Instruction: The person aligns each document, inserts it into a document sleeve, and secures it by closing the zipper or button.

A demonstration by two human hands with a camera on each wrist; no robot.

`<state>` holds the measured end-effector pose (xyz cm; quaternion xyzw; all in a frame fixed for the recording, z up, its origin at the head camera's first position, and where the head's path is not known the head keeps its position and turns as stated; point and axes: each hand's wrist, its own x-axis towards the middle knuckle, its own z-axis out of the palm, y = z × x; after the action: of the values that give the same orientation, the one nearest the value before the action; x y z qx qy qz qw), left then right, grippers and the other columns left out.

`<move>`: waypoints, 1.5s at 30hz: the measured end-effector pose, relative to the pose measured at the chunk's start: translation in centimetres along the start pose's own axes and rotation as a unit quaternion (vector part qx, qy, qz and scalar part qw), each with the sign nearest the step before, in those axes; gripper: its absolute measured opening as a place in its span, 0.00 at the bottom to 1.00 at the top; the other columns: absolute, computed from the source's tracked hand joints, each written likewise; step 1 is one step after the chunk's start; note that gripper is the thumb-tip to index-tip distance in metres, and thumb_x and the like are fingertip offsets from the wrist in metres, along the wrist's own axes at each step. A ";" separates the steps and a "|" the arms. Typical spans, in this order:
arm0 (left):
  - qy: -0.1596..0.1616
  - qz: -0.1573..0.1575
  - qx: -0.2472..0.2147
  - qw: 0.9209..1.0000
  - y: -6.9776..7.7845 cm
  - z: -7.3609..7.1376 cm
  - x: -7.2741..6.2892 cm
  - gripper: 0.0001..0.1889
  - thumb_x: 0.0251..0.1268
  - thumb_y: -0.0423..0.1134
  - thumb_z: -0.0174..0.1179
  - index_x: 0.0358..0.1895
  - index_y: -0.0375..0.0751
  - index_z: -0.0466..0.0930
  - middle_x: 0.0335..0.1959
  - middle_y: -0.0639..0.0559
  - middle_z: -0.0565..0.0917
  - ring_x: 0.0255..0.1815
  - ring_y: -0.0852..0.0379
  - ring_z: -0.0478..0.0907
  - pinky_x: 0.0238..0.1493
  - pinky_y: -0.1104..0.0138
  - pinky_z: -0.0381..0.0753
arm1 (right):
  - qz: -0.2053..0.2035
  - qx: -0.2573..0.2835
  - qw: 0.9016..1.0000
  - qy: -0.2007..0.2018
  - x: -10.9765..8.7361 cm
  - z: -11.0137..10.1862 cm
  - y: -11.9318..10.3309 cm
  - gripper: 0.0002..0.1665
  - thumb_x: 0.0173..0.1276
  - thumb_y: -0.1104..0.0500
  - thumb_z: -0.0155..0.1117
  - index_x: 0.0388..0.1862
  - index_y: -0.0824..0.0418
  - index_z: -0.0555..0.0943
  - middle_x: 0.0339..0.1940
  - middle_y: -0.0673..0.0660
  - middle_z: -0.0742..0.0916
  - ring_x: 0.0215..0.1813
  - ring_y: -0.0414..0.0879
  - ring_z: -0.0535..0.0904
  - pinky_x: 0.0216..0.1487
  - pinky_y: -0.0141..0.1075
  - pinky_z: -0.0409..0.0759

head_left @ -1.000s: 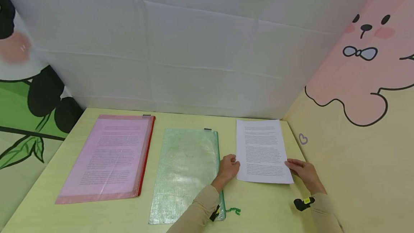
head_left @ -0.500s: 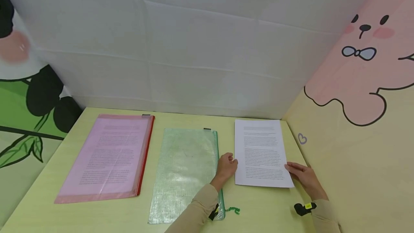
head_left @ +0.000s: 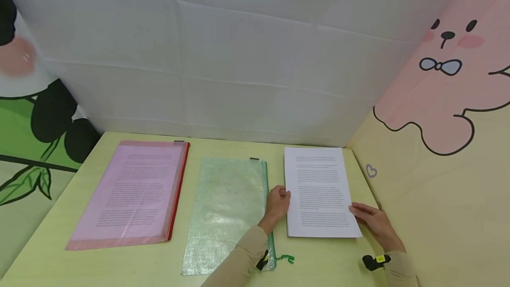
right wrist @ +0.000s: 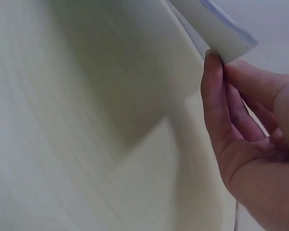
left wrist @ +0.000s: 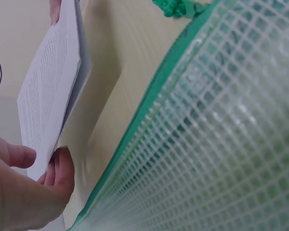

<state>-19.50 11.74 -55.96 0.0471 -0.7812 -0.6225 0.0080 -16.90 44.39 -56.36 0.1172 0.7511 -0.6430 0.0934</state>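
Note:
Printed paper sheets (head_left: 318, 189), white with lines of black text, are held by both hands at the right of the table. My left hand (head_left: 277, 203) grips their left edge; in the left wrist view its curled fingers (left wrist: 62, 175) lie under the sheets, with the thumb above. On the opposite edge, my right hand (head_left: 374, 223) pinches the paper between thumb and fingers, as the right wrist view shows. The lower edge of the sheets stands clear of the tabletop, with a shadow below. A green mesh zip folder (head_left: 227, 216) lies flat just left of them, partly behind my left forearm.
A pink zip folder (head_left: 131, 194) with a printed page inside and a red zip edge lies at the table's left. A green pull cord (head_left: 286, 258) sticks out from the green folder's lower right corner. A white sheet-covered wall (head_left: 239, 65) stands behind the table.
The sheets have come nearer to me and slightly left, their near edge lower in the head view. Both hands have kept hold of the edges throughout. The folders lie as before.

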 end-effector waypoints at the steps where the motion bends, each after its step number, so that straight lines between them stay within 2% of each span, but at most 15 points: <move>1: 0.011 0.009 -0.004 1.000 0.1 -0.1 0.1 0.11 0.71 0.31 0.61 0.51 0.26 0.82 0.36 0.44 0.86 0.39 0.51 0.84 0.39 0.62 0.85 | -0.001 0.002 1.000 0.001 0.0 0.1 0.1 0.22 0.71 0.58 0.71 0.60 0.68 0.83 0.46 0.45 0.89 0.48 0.36 0.85 0.51 0.31 0.84; 5: 0.037 0.022 -0.027 0.999 0.2 -0.4 0.2 0.07 0.68 0.27 0.62 0.46 0.27 0.83 0.32 0.46 0.85 0.33 0.54 0.82 0.35 0.64 0.84 | -0.003 0.012 1.000 0.005 0.1 0.4 0.4 0.13 0.71 0.60 0.71 0.52 0.60 0.88 0.43 0.44 0.90 0.46 0.37 0.86 0.49 0.31 0.85; 7: 0.039 0.023 -0.035 0.998 0.1 -0.5 0.3 0.06 0.67 0.26 0.63 0.44 0.29 0.83 0.31 0.46 0.85 0.33 0.55 0.81 0.35 0.65 0.83 | -0.011 0.010 1.000 0.001 0.2 0.4 0.4 0.12 0.71 0.61 0.70 0.52 0.61 0.87 0.43 0.44 0.90 0.46 0.36 0.86 0.50 0.31 0.85; 12: 0.021 0.031 -0.055 0.998 0.1 -0.8 0.4 0.04 0.67 0.26 0.64 0.43 0.31 0.82 0.34 0.46 0.86 0.35 0.56 0.81 0.37 0.67 0.83 | -0.024 -0.002 1.000 -0.006 0.2 0.5 0.3 0.21 0.72 0.60 0.70 0.59 0.71 0.82 0.45 0.44 0.89 0.48 0.34 0.85 0.52 0.31 0.84; 16: 0.008 0.050 -0.059 0.997 0.5 -0.9 0.4 0.04 0.68 0.25 0.64 0.43 0.32 0.82 0.35 0.47 0.86 0.37 0.57 0.81 0.39 0.68 0.83 | -0.029 -0.012 0.999 -0.015 0.1 0.4 0.3 0.27 0.73 0.58 0.69 0.63 0.75 0.78 0.47 0.44 0.88 0.50 0.34 0.85 0.54 0.31 0.84; 18: 0.006 0.064 -0.056 0.996 0.7 -1.0 0.3 0.04 0.68 0.25 0.64 0.43 0.32 0.82 0.35 0.47 0.86 0.37 0.57 0.82 0.40 0.67 0.83 | -0.031 -0.014 0.999 -0.021 0.1 0.4 0.3 0.28 0.74 0.58 0.68 0.65 0.75 0.76 0.48 0.44 0.88 0.51 0.34 0.85 0.54 0.31 0.83; 25: 0.009 0.115 -0.051 0.992 1.8 -1.2 -0.2 0.04 0.67 0.24 0.64 0.42 0.31 0.82 0.36 0.45 0.86 0.38 0.53 0.83 0.43 0.66 0.84 | -0.025 -0.018 0.999 -0.008 0.2 0.7 0.5 0.30 0.72 0.56 0.70 0.65 0.73 0.76 0.48 0.47 0.89 0.51 0.36 0.85 0.55 0.32 0.83; 30: -0.009 0.145 -0.052 0.988 2.4 -1.2 -0.7 0.03 0.69 0.26 0.64 0.41 0.34 0.82 0.36 0.46 0.87 0.39 0.55 0.83 0.42 0.68 0.83 | -0.032 -0.029 0.999 -0.013 0.1 1.0 0.3 0.36 0.73 0.54 0.69 0.70 0.73 0.71 0.54 0.50 0.87 0.54 0.34 0.83 0.57 0.31 0.82; 33: -0.021 0.163 -0.050 0.985 3.0 -1.3 -1.0 0.03 0.70 0.27 0.64 0.42 0.36 0.82 0.37 0.47 0.87 0.40 0.55 0.83 0.43 0.69 0.83 | -0.051 -0.029 0.998 -0.027 0.0 1.1 0.3 0.38 0.74 0.55 0.68 0.74 0.73 0.67 0.56 0.50 0.87 0.55 0.34 0.83 0.57 0.30 0.81; 37: -0.035 0.186 -0.048 0.981 3.8 -1.4 -1.5 0.02 0.71 0.28 0.63 0.42 0.37 0.82 0.38 0.48 0.87 0.42 0.52 0.84 0.44 0.67 0.84 | -0.094 -0.013 0.995 -0.034 0.1 1.0 0.3 0.35 0.75 0.59 0.66 0.73 0.75 0.67 0.53 0.46 0.88 0.55 0.34 0.84 0.56 0.30 0.82; 42: -0.043 0.208 -0.050 0.976 4.5 -1.6 -2.2 0.02 0.72 0.30 0.63 0.43 0.38 0.82 0.40 0.48 0.87 0.42 0.53 0.85 0.45 0.67 0.83 | -0.150 -0.008 0.989 -0.006 0.1 1.0 -0.1 0.28 0.75 0.62 0.65 0.66 0.78 0.73 0.48 0.45 0.89 0.51 0.37 0.86 0.53 0.33 0.84; 45: -0.048 0.216 -0.051 0.974 4.7 -1.8 -2.3 0.03 0.73 0.31 0.62 0.44 0.38 0.82 0.40 0.48 0.87 0.43 0.55 0.85 0.46 0.67 0.83 | -0.171 -0.007 0.985 0.012 0.1 1.2 -0.7 0.25 0.75 0.62 0.65 0.63 0.77 0.75 0.47 0.45 0.89 0.49 0.37 0.87 0.52 0.33 0.85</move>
<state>-17.36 11.18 -50.84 -0.1534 -0.7396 -0.6464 0.1077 -17.21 43.08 -55.90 -0.0060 0.7659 -0.6424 -0.0265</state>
